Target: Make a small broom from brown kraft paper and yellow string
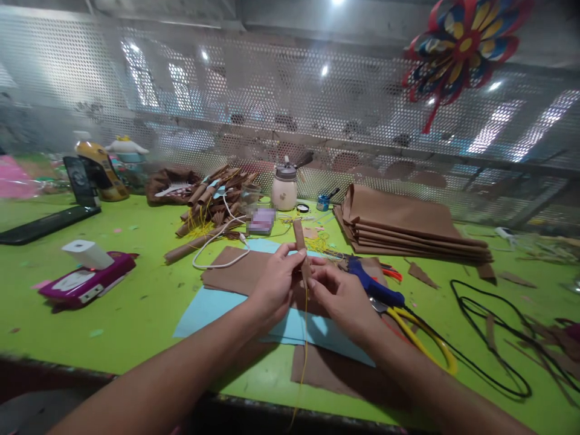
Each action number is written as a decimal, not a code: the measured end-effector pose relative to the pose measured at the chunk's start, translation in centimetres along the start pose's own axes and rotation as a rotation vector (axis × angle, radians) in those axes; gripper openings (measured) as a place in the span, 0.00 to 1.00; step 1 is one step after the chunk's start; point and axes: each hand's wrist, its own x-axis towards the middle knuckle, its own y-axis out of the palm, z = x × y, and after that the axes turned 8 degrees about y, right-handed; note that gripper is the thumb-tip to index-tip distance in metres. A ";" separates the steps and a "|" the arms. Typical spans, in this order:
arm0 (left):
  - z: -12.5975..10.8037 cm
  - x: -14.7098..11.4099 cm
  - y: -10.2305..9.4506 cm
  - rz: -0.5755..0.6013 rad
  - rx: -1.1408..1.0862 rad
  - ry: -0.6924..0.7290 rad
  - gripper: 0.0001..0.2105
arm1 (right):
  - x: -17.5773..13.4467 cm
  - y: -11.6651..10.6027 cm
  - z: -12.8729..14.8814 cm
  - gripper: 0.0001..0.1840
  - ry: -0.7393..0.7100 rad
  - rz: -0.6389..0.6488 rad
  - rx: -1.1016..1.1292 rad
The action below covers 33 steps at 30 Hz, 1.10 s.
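Upright between my hands is a narrow roll of brown paper (299, 234). My left hand (277, 281) is closed around its middle, thumb in front. The fingers of my right hand (338, 290) pinch its lower end from the right; their exact hold is partly hidden. A thin yellow string (306, 350) hangs from the roll down past the table edge. Under my hands lie light blue sheets (203, 314) and a stack of brown paper pieces (235, 272). Another brown piece (301, 365) lies nearer the front edge.
Right of my hands lie a blue-handled tool (378, 287) and yellow-handled scissors (428, 341); a black cord (489, 362) loops farther right. Folded brown paper (408, 217), a bottle (284, 188) and bundled paper rolls (203, 199) line the back. A purple power strip (90, 284) sits left.
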 end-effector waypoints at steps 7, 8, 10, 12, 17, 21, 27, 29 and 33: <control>0.4 0.0 -0.1 -0.058 0.025 -0.022 0.02 | -0.2 0.1 -0.1 0.09 0.037 0.000 -0.049; 0.5 0.1 -0.2 -0.063 0.034 -0.021 0.02 | -0.3 0.1 -0.1 0.09 0.044 0.003 -0.061; 0.7 0.2 -0.3 -0.069 0.048 -0.024 0.02 | -0.4 0.2 0.0 0.09 0.045 0.006 -0.094; 0.8 0.3 -0.3 -0.073 0.057 -0.031 0.01 | -0.4 0.2 0.0 0.08 0.036 -0.002 -0.126; 0.6 0.2 -0.2 -0.052 0.030 -0.032 0.01 | -0.6 0.4 -0.2 0.08 0.005 -0.023 -0.176; 0.5 0.2 -0.3 -0.028 0.006 -0.035 0.02 | -0.7 0.3 -0.3 0.07 -0.040 -0.029 -0.212; 0.7 0.3 -0.6 0.007 -0.045 -0.049 0.05 | -1.1 0.3 -1.0 0.05 -0.188 -0.139 -0.316; 0.8 0.5 -0.7 0.010 -0.063 -0.037 0.05 | -1.4 0.2 -1.0 0.07 -0.317 -0.250 -0.396; 1.1 0.6 -0.8 -0.018 -0.096 -0.016 0.04 | -1.7 0.1 -0.6 0.22 -0.510 -0.246 -0.599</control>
